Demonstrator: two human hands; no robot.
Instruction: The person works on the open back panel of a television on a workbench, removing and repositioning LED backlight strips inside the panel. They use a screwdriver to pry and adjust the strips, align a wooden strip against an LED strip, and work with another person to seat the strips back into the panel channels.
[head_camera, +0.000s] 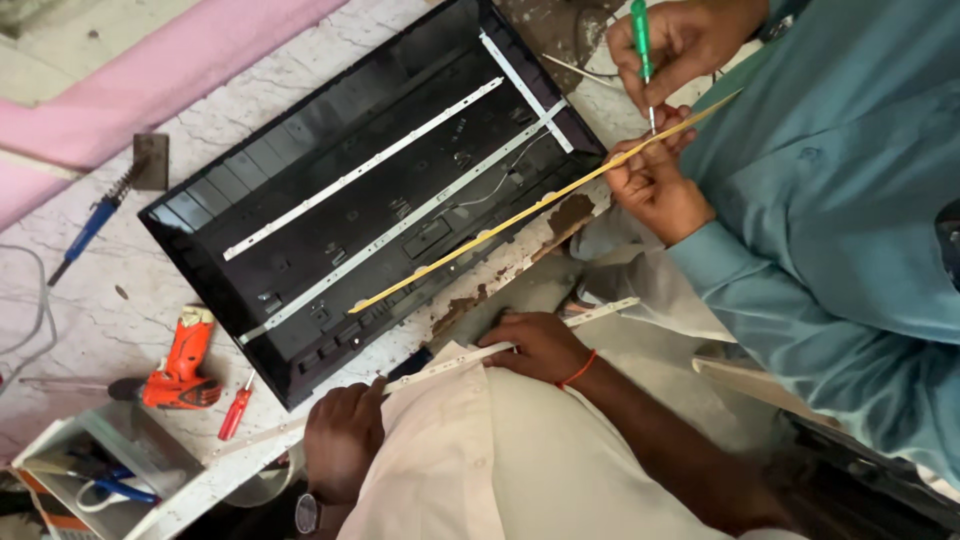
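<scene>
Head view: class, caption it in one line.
Left hand and right hand hold a white strip beside an opened black panel.

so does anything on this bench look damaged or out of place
Yes. The table edge beside the open black panel is chipped, its white surface flaked off to brown. A yellowish strip lies askew across the panel's corner, held by the co-worker's hand.

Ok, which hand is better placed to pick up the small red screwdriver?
Left, probably. The left hand lies on the white strip close to the red screwdriver; the right hand grips the strip farther away.
</scene>
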